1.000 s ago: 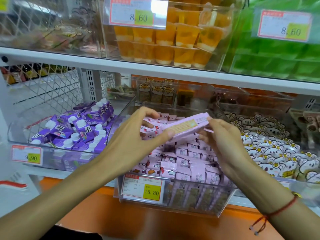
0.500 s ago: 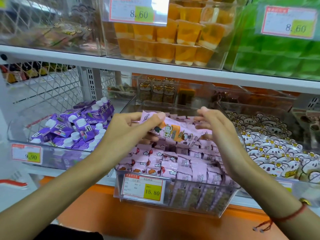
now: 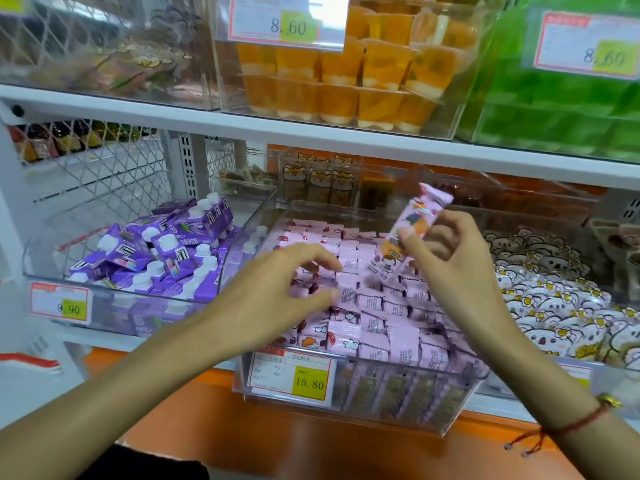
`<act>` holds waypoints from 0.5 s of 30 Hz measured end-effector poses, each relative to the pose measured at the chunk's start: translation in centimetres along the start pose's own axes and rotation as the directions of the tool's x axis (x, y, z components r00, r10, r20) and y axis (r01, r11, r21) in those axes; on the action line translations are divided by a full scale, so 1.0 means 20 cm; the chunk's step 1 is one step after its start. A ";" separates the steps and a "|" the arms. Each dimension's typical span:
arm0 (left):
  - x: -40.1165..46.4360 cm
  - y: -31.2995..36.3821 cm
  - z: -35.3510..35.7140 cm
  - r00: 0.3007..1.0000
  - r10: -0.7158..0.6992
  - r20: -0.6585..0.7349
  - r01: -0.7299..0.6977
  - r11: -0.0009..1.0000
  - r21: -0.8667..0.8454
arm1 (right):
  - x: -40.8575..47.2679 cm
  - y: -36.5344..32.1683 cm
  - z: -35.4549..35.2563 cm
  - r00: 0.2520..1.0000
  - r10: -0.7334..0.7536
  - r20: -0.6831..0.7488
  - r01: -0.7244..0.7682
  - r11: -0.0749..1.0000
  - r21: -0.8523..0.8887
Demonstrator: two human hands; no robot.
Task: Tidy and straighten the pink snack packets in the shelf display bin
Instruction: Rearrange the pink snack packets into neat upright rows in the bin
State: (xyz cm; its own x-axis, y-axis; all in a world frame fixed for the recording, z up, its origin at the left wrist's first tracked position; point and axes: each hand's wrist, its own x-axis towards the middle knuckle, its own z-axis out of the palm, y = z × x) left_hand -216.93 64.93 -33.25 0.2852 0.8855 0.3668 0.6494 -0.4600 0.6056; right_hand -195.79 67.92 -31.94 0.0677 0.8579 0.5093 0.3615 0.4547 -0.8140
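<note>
1. At the left of the frame a clear bin of purple drink cartons [image 3: 162, 247] sits just beside the pink packets' bin; its angled wall nearly meets the middle bin's left wall. A wide sweep of the left arm could, I judge, knock that wall or tip a carton.

2. The left hand [image 3: 277, 292] hangs low over the left half of the pink snack packets [image 3: 367, 306], fingers loosely spread and holding nothing. Whether the fingertips touch the top row I cannot tell. Pressing down unevenly here could push standing packets flat or slide a row out of line.

3. The packets fill the clear display bin [image 3: 408, 407] at lower centre, mostly upright in rows, some leaning near the left front. The bin is close to full, so gaps for slotting one in look tight; forcing it could buckle its neighbours.

4. The right hand [image 3: 446, 258] pinches one packet [image 3: 412, 233] between thumb and fingers, tilted, above the bin's right centre. The pinch sits near its middle, so it could slip or swing.

5. Above, the white shelf edge [image 3: 346, 140] leaves open room over the bin; the lifted packet's top end is below it.

6. At the right, a bin of white flower-print sweets [image 3: 540, 306] sits close, so the right elbow has little side room.
</note>
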 end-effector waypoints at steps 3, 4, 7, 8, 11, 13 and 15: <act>-0.02 -0.02 -0.01 0.974 0.046 0.224 -0.127 0.924 0.362 | 0.01 0.06 0.00 0.976 0.220 0.009 -0.217 0.957 0.190; -0.02 -0.02 -0.02 0.965 0.041 0.259 -0.144 0.908 0.393 | 0.00 0.07 0.02 0.968 0.250 0.013 -0.247 0.943 0.223; -0.01 -0.02 -0.05 0.954 0.024 0.300 -0.162 0.881 0.445 | -0.04 0.07 0.09 0.987 0.157 0.038 -0.161 0.962 0.221; -0.01 -0.02 -0.05 0.952 0.018 0.305 -0.162 0.877 0.453 | -0.05 0.06 0.12 0.993 0.096 0.066 -0.107 0.975 0.193; -0.01 -0.01 -0.04 0.954 0.015 0.301 -0.156 0.879 0.451 | -0.07 0.05 0.16 0.983 -0.009 0.184 -0.011 0.994 0.108; -0.01 -0.01 -0.04 0.957 0.018 0.288 -0.150 0.884 0.443 | -0.04 0.02 0.12 0.966 -0.036 0.254 0.039 0.999 -0.006; 0.00 -0.01 -0.05 0.959 0.017 0.283 -0.142 0.891 0.431 | -0.02 0.01 0.06 0.940 -0.078 0.333 0.119 0.987 -0.105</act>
State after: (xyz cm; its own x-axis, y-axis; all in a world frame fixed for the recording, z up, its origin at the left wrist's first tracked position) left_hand -217.81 64.96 -32.76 0.4836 0.8602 0.1621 0.8417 -0.5078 0.1835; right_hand -196.95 67.99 -32.56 -0.2743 0.8504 0.4490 0.4631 0.5260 -0.7134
